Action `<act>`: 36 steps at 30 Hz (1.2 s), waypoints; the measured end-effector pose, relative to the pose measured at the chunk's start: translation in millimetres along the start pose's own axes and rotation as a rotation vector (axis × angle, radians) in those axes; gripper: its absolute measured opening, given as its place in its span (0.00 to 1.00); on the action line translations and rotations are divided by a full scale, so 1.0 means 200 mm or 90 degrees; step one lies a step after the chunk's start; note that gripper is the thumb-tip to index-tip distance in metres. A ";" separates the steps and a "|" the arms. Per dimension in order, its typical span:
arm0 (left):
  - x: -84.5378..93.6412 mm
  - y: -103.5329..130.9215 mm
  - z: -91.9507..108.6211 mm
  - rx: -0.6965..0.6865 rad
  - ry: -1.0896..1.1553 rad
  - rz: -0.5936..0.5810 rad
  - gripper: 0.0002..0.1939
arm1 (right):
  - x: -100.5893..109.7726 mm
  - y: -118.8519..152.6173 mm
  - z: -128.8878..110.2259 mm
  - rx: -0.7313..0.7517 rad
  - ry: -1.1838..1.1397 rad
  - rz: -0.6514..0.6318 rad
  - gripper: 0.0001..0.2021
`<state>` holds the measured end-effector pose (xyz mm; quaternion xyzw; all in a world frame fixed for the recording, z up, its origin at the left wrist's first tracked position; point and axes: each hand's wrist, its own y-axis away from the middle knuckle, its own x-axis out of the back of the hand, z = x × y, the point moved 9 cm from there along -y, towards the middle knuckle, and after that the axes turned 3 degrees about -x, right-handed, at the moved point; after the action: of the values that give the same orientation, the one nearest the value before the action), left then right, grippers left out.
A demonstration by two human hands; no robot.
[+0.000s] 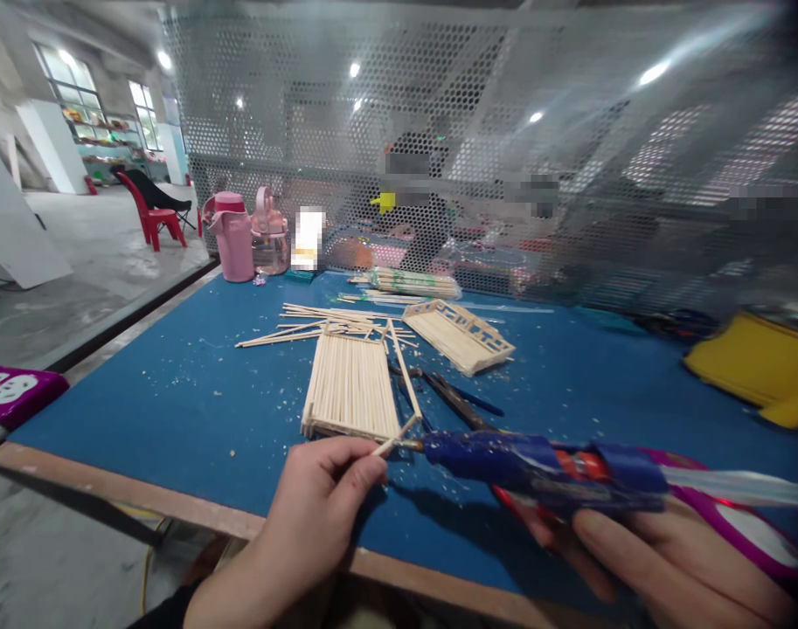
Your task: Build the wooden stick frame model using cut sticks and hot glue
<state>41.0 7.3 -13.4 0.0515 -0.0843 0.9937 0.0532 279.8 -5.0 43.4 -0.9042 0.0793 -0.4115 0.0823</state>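
Note:
My left hand (pixel 333 489) pinches a short wooden stick (pixel 386 446) between thumb and fingers, close to the near right corner of a flat panel of wooden sticks (pixel 351 384). A longer stick (pixel 405 371) slants along the panel's right side and meets the short one at its upper end. My right hand (pixel 674 559) is closed round a blue hot glue gun (pixel 496 463), a clear glue stick (pixel 732 485) coming out of its back. The gun's nozzle tip (pixel 408 445) points left and appears to touch or nearly touch the short stick.
Loose sticks (pixel 300 332) lie behind the panel, beside a second stick frame with railings (pixel 461 336). Dark pliers-like tools (pixel 461 402) rest right of the panel. Bagged sticks (pixel 415 282), a pink jug (pixel 233 240) and a perforated metal screen (pixel 294 131) stand at the back; a yellow pouch (pixel 752 358) lies right.

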 end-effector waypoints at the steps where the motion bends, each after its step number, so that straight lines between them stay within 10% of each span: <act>1: 0.00 0.00 0.00 0.000 -0.001 0.000 0.09 | -0.02 0.00 -0.02 -0.001 -0.005 -0.030 0.25; 19: 0.03 0.06 0.14 -0.179 -0.117 0.028 0.10 | -0.14 -0.02 -0.10 0.032 -0.104 -0.163 0.28; 29: 0.09 0.09 0.31 -0.403 -0.455 0.060 0.10 | -0.15 -0.05 -0.23 0.073 -0.124 -0.158 0.27; 36: 0.27 0.11 0.28 -0.344 -0.458 0.161 0.09 | -0.15 -0.11 -0.25 0.121 -0.048 -0.152 0.27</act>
<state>-10.1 -17.9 44.0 0.3665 -0.3591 0.8536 -0.0897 223.6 18.3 59.1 -0.9101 -0.0715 -0.3899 0.1211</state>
